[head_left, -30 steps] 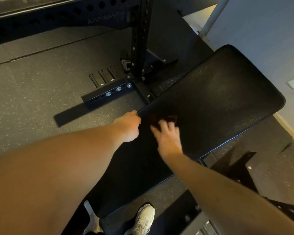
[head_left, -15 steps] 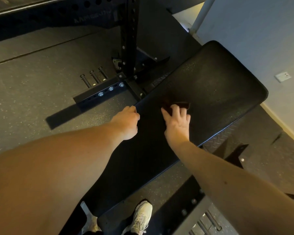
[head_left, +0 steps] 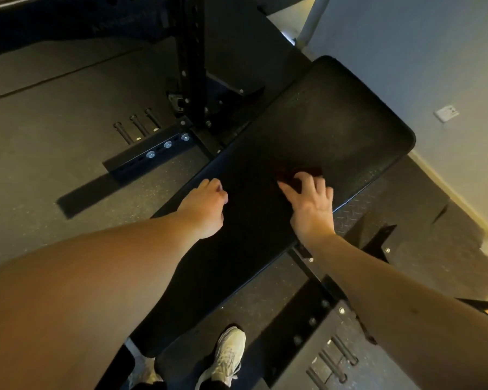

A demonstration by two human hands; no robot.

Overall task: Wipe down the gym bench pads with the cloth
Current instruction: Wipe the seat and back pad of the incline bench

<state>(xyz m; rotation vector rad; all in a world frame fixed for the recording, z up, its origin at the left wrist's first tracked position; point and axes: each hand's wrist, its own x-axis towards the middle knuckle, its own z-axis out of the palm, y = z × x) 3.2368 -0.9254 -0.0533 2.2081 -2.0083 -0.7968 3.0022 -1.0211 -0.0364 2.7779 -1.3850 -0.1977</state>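
A long black bench pad (head_left: 330, 128) runs from the lower left to the upper right of the head view. My right hand (head_left: 310, 206) presses a small dark reddish cloth (head_left: 296, 173) flat onto the pad near its right edge; my fingers cover most of the cloth. My left hand (head_left: 206, 206) grips the pad's left edge with curled fingers.
A black rack upright (head_left: 189, 60) with a bolted floor foot (head_left: 152, 156) stands left of the bench. Metal pins (head_left: 135, 128) lie on the rubber floor. A wall with an outlet (head_left: 447, 113) is to the right. My white shoes (head_left: 226, 358) stand by the pad's near end.
My right hand has slid the cloth across the pad toward its right edge and a little farther up. My left hand has stayed on the left edge.
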